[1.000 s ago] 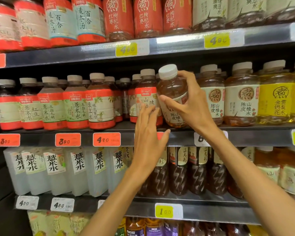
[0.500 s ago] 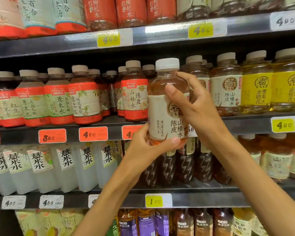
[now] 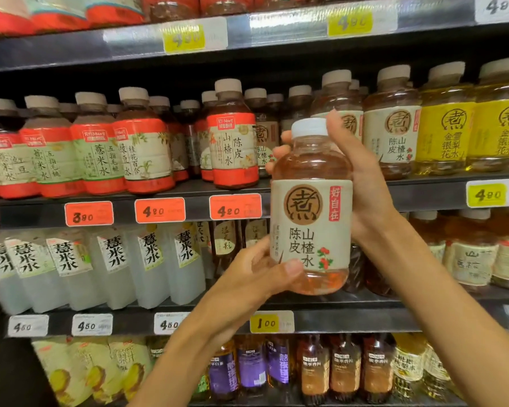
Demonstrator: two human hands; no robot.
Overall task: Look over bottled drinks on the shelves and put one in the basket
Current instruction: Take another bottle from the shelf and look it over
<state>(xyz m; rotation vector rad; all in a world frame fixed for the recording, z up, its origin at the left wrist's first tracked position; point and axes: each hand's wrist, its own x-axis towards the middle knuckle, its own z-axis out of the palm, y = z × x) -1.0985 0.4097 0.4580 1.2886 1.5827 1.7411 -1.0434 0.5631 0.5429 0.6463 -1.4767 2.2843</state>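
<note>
bottle (image 3: 310, 212) upright; left hand (image 3: 256, 277) under base; right hand (image 3: 365, 183) behind

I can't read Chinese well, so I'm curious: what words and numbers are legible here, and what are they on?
"好自在", "陈皮山楂水": label of the held bottle, gripped by left hand and right hand.
"RT-Mart", "山楂陈皮水": red-banded bottle.
"薏米水": white bottles.
"金银花": yellow bottles.
"380": orange price tag.
"420": two orange tags.
"480": yellow tag.
"100": lower yellow tag.
Small print and bottom-shelf labels: too blurred.
</note>
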